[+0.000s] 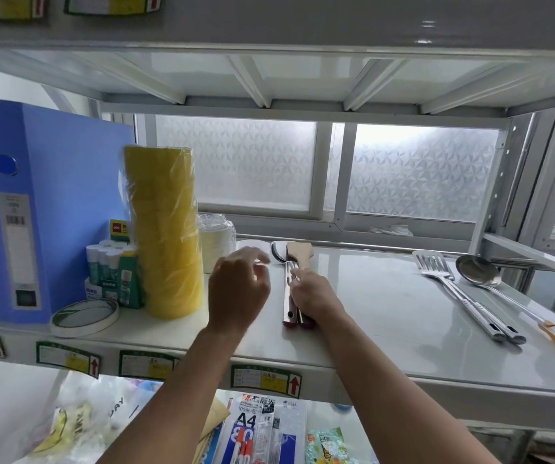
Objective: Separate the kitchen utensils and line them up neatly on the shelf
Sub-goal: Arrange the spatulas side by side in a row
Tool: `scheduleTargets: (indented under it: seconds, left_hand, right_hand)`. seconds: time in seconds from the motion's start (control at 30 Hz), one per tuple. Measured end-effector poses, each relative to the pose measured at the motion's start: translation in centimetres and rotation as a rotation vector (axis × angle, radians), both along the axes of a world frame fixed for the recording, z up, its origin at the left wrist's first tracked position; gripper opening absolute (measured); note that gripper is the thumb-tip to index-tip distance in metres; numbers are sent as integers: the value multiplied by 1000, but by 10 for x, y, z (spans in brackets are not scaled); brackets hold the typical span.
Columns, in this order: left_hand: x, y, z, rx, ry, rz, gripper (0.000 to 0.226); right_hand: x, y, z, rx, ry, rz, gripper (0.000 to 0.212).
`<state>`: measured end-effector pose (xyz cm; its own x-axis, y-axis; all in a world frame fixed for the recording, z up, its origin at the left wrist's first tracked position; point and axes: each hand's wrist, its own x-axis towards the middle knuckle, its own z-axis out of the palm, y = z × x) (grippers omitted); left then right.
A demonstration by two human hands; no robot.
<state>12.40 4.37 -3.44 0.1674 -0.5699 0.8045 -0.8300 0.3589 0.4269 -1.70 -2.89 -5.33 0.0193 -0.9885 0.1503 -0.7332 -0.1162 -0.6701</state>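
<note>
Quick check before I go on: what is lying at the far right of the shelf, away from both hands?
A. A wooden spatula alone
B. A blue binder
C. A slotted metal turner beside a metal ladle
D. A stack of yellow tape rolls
C: the slotted metal turner and the shiny metal ladle lie side by side on the white shelf, clear of both hands.

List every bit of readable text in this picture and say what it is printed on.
"A4": paper pack on the lower shelf.
"100": same pack, near its top; the characters beside it are unclear.
"deli": red corner of the small box behind the glue sticks.
Shelf-edge stickers, blue binder spine label: too small to read.
</note>
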Motion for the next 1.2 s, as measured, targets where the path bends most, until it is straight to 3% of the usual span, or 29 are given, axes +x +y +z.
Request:
scheduleTargets:
  seconds: [0.1,0.23,0.33,0.47,0.53,0.7,0.87,1.2]
  left_hand:
    - [-32,15,-5,117,-138,-93,19]
    - [-52,12,-16,456,-50,-147,22]
    - [-47,5,-18,590,-125,-145,24]
    - [-49,7,-19,583,-195,-136,25]
    - [-50,7,-20,585,-225,-118,25]
    - [-55,9,-20,626,-299,-70,31]
    - [-56,9,-21,599,-312,-33,42]
    - [-55,8,-25,530,-321,7,38]
  right_hand:
    - [-3,-4,-5,11,-95,24,20]
    - [-5,-5,-4,56,-131,5,15]
    - [-6,-3,-3,17,-91,-29,20]
    - [-8,12,4,0,-27,-54,23]
    - [-13,17,7,-7,40,-98,36]
    - [-30,19,6,-31,109,-189,33]
    - [-40,21,9,-31,75,-213,35]
    - [-46,19,10,-50,-32,-270,45]
